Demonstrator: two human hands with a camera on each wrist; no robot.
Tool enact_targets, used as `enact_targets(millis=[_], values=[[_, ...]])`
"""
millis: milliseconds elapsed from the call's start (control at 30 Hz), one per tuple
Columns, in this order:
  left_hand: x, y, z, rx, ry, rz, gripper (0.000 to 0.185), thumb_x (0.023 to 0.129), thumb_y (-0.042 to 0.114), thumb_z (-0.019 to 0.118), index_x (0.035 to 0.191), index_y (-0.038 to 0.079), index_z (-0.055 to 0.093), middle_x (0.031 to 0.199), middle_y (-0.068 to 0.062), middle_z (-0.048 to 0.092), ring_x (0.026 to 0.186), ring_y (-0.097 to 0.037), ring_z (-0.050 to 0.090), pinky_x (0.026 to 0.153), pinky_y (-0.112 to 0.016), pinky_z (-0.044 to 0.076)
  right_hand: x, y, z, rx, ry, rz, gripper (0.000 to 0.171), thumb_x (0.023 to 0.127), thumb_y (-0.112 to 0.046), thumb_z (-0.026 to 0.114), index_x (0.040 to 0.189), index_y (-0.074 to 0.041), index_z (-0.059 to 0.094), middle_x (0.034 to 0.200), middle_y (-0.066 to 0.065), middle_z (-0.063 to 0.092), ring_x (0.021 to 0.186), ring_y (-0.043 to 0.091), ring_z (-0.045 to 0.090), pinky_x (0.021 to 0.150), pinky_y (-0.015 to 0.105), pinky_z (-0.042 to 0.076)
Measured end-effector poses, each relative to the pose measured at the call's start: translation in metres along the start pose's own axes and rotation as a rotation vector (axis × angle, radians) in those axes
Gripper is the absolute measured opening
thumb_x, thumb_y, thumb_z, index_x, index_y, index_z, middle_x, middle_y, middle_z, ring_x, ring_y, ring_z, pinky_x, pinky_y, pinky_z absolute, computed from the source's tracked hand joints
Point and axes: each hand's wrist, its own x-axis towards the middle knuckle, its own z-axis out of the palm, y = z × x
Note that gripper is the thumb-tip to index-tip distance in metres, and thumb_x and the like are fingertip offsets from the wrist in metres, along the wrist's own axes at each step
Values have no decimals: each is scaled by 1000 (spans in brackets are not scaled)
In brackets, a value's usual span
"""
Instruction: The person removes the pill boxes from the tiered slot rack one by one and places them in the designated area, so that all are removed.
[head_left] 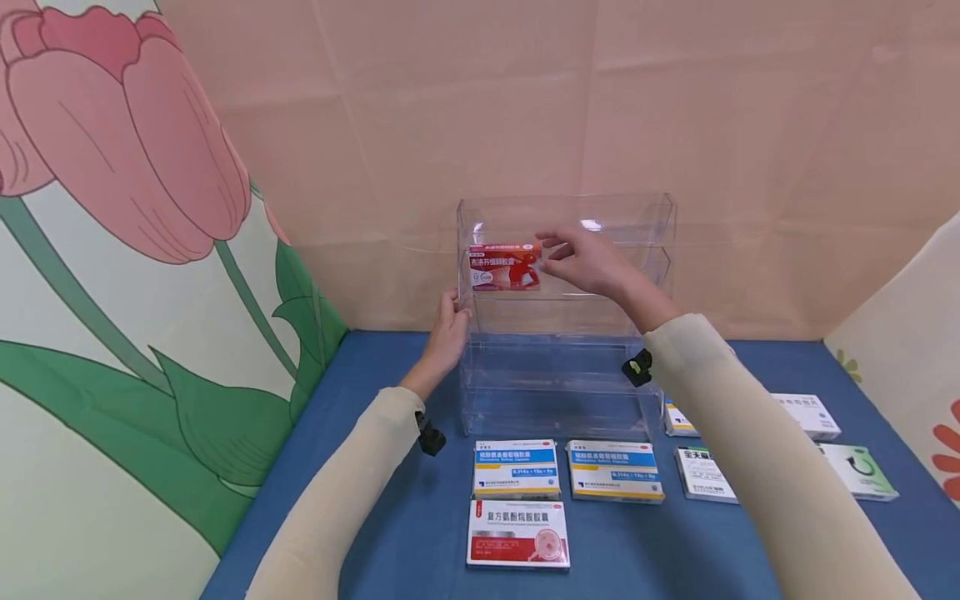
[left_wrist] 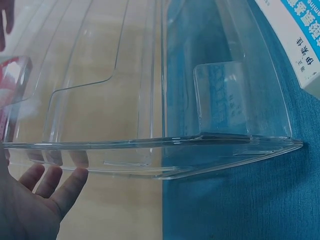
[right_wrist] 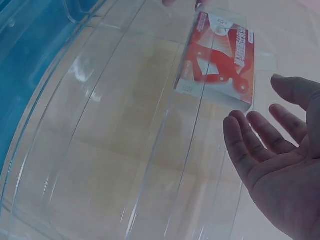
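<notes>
A clear acrylic tiered shelf (head_left: pixel 570 375) stands at the back of the blue table (head_left: pixel 390 533). A red medicine box (head_left: pixel 504 267) stands upright in an upper tier at the left, behind the clear front lip. My right hand (head_left: pixel 558 254) hovers just right of the box with its fingers spread and holds nothing. In the right wrist view the red box (right_wrist: pixel 217 60) sits behind the clear wall, apart from my right hand (right_wrist: pixel 257 122). My left hand (head_left: pixel 452 312) rests against the shelf's left side wall. Seen from the left wrist, the left hand (left_wrist: pixel 50 182) lies with straight fingers on the clear panel (left_wrist: pixel 150 145).
Flat on the table in front of the shelf lie two blue-and-yellow boxes (head_left: pixel 516 468) (head_left: pixel 615 471) and a red-and-white box (head_left: pixel 517 533). To the right lie white boxes (head_left: pixel 705 473) (head_left: pixel 806 414) and a green-and-white box (head_left: pixel 858 471). Patterned walls close in at left and back.
</notes>
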Motion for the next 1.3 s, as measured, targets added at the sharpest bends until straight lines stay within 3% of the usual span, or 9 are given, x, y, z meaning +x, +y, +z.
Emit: enact_targets(millis=[267, 667, 900, 1133, 1300], values=[[-4, -1, 1, 4, -12, -12, 43, 102, 26, 34, 142, 10, 32, 132, -20, 47, 112, -35, 49, 93, -51, 40, 9, -1, 8, -5, 23, 9, 55, 96, -20, 66, 148, -11, 51, 143, 12, 55, 126, 31, 58, 94, 48, 54], [-1, 1, 3, 2, -1, -11, 44, 101, 24, 35, 142, 6, 32, 135, -21, 45, 120, -36, 47, 101, -53, 38, 20, 0, 11, -35, 35, -5, 54, 96, -15, 67, 147, -9, 52, 143, 15, 51, 123, 33, 58, 94, 46, 54], [-2, 1, 2, 0, 3, 0, 44, 101, 24, 35, 141, 7, 33, 128, -20, 47, 108, -36, 49, 91, -49, 39, 22, -5, 17, -91, 55, -11, 43, 95, -14, 68, 137, -9, 61, 137, 14, 48, 117, 32, 54, 95, 44, 52], [-3, 2, 0, 12, 8, -10, 44, 100, 23, 35, 141, 7, 33, 130, -21, 48, 112, -35, 49, 95, -50, 39, 25, -6, 22, -129, 49, -20, 37, 95, -12, 68, 132, -9, 65, 130, 14, 49, 116, 31, 49, 97, 45, 49], [-3, 2, -1, -6, 3, -7, 46, 100, 22, 36, 142, 6, 32, 136, -22, 45, 122, -35, 48, 102, -52, 37, 25, -5, 23, -113, 23, -18, 37, 96, -12, 66, 132, -11, 63, 131, 14, 55, 114, 33, 56, 95, 47, 50]])
